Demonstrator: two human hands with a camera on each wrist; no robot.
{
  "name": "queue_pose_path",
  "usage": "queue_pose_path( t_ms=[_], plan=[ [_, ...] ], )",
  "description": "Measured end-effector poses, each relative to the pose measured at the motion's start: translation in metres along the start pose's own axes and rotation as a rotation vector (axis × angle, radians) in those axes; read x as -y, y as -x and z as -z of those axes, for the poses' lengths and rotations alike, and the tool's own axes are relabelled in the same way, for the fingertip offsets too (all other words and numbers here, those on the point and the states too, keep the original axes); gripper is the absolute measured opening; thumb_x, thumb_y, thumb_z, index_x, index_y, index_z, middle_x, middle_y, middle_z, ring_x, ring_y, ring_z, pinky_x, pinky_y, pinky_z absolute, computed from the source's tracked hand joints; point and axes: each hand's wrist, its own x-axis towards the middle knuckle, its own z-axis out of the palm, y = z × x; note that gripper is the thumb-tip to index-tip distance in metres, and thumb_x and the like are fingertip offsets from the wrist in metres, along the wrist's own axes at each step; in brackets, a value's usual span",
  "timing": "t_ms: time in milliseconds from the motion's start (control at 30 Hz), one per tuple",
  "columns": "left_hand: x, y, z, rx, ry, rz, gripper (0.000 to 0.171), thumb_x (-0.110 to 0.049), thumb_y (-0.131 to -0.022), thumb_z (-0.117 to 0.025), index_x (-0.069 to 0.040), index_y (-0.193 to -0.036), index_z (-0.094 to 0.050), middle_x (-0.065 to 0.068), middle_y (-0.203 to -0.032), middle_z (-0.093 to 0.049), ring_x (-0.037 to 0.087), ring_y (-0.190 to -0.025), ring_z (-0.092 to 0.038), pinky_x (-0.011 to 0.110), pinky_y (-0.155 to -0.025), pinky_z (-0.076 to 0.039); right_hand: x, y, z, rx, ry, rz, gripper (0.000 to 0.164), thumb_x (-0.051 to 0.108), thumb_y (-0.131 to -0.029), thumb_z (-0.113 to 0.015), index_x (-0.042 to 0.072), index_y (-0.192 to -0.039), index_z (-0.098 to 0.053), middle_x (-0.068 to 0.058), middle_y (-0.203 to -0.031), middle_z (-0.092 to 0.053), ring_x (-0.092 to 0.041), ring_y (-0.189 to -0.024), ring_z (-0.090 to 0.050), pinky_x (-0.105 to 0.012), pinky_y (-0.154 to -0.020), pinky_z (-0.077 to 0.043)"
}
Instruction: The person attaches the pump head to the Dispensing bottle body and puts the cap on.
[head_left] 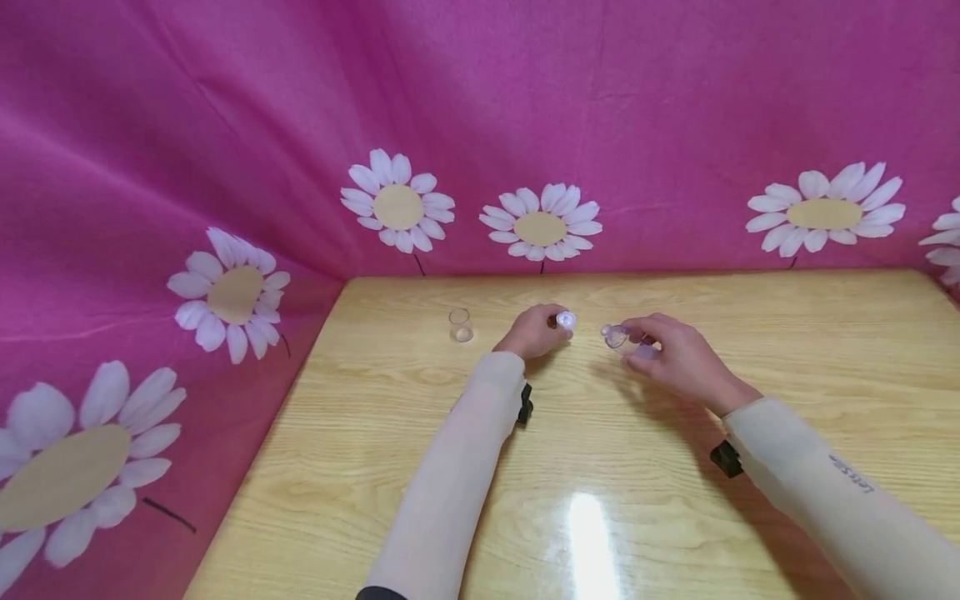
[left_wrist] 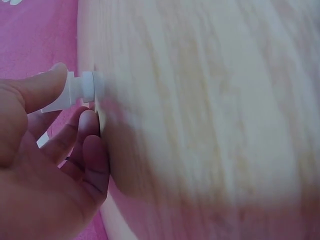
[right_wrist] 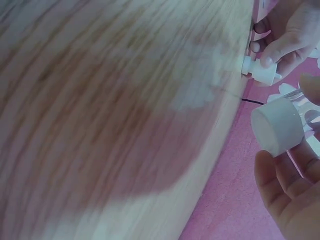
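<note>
My left hand pinches a small white stepped piece between thumb and fingers. The narrow neck of this piece leads to a round disc that meets the tabletop or sits very near it. Over the table to its right, my right hand holds a clear rounded part with a small knob. In the right wrist view a white cylinder shows in this same hand, with clear plastic behind it. How the two join is hidden. A clear cup stands upright left of my left hand.
The wooden table extends under both arms, with a bright light reflection near the front. A pink cloth with large white daisies hangs behind the table and along its left side. Dark wrist cameras sit on both forearms.
</note>
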Motion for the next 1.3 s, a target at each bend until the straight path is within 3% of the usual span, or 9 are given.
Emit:
queue_pose_path(
  t_ms=[533,800,933,1133,1300],
  plan=[
    [-0.004,0.000,0.001,-0.003,0.036,-0.001,0.042,-0.021,-0.097,-0.063,-0.014,-0.138,-0.058,0.007,-0.134,-0.062,0.020,-0.121,-0.057,0.035,-0.107,-0.046,-0.005,0.000,-0.002,-0.021,-0.008,0.006,0.036,0.010,-0.085,-0.075,0.002,-0.119,-0.067,-0.015,-0.101,-0.069,-0.031,-0.094,-0.064,-0.047,-0.082,-0.052],
    [0.001,0.001,-0.005,-0.069,-0.024,-0.009,0.041,-0.020,-0.096,-0.061,-0.014,-0.137,-0.058,0.006,-0.131,-0.064,0.020,-0.120,-0.059,0.034,-0.105,-0.046,-0.003,0.003,-0.003,-0.004,-0.035,0.001,0.037,0.009,-0.085,-0.075,0.001,-0.120,-0.067,-0.013,-0.102,-0.069,-0.027,-0.095,-0.064,-0.046,-0.082,-0.053],
    [0.003,0.005,-0.003,-0.089,-0.015,-0.013,0.039,-0.018,-0.097,-0.057,-0.013,-0.136,-0.057,0.006,-0.128,-0.066,0.020,-0.117,-0.060,0.034,-0.102,-0.048,-0.001,0.003,-0.003,-0.020,-0.039,0.008,0.038,0.009,-0.084,-0.076,0.000,-0.120,-0.067,-0.015,-0.101,-0.069,-0.028,-0.093,-0.064,-0.047,-0.082,-0.053],
    [0.007,0.014,0.003,-0.059,0.022,-0.008,0.038,-0.019,-0.097,-0.057,-0.013,-0.135,-0.058,0.007,-0.128,-0.066,0.021,-0.119,-0.060,0.036,-0.103,-0.048,0.000,0.002,-0.004,-0.009,-0.055,0.016,0.037,0.009,-0.084,-0.076,0.000,-0.119,-0.067,-0.014,-0.099,-0.068,-0.026,-0.092,-0.063,-0.047,-0.082,-0.052],
    [0.011,0.023,0.005,-0.047,0.054,-0.026,0.040,-0.021,-0.096,-0.060,-0.011,-0.134,-0.059,0.007,-0.128,-0.066,0.021,-0.115,-0.062,0.032,-0.096,-0.051,0.002,0.002,-0.007,-0.004,-0.066,0.005,0.036,0.010,-0.084,-0.076,0.002,-0.118,-0.068,-0.013,-0.099,-0.068,-0.025,-0.092,-0.063,-0.040,-0.079,-0.052]
  ],
)
